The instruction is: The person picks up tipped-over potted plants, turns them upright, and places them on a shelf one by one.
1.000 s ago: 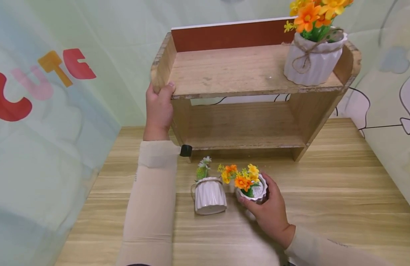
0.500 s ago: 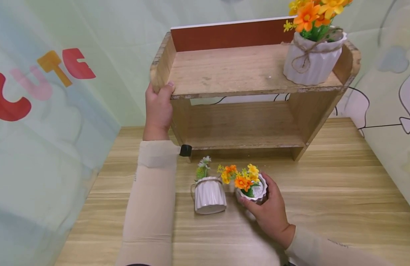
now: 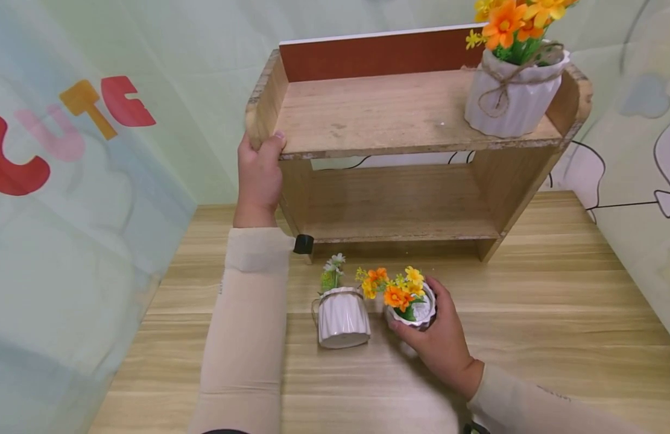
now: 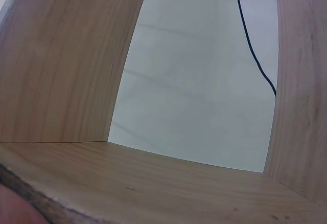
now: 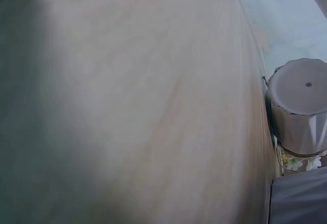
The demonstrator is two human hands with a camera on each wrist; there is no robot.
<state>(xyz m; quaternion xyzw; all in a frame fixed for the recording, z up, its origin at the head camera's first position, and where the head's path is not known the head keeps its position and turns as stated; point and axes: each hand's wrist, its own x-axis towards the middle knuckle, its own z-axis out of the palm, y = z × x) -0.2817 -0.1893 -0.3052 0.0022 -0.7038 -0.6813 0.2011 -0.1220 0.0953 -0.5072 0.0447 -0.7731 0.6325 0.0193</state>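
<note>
In the head view, the left hand point(image 3: 260, 179) grips the wooden shelf point(image 3: 367, 114) at its top's front left corner. The right hand point(image 3: 445, 340) grasps the small pot point(image 3: 424, 310) with orange and yellow flowers, before the shelf's front edge, midway between the worktop's point(image 3: 562, 301) left and right edges. Just left of it, the white-flowered pot point(image 3: 343, 319) lies on its side, flowers toward the shelf. A larger flower pot point(image 3: 511, 99) stands at the shelf top's right end. The left wrist view shows the shelf's inside; the right wrist view, the white-flowered pot's base.
</note>
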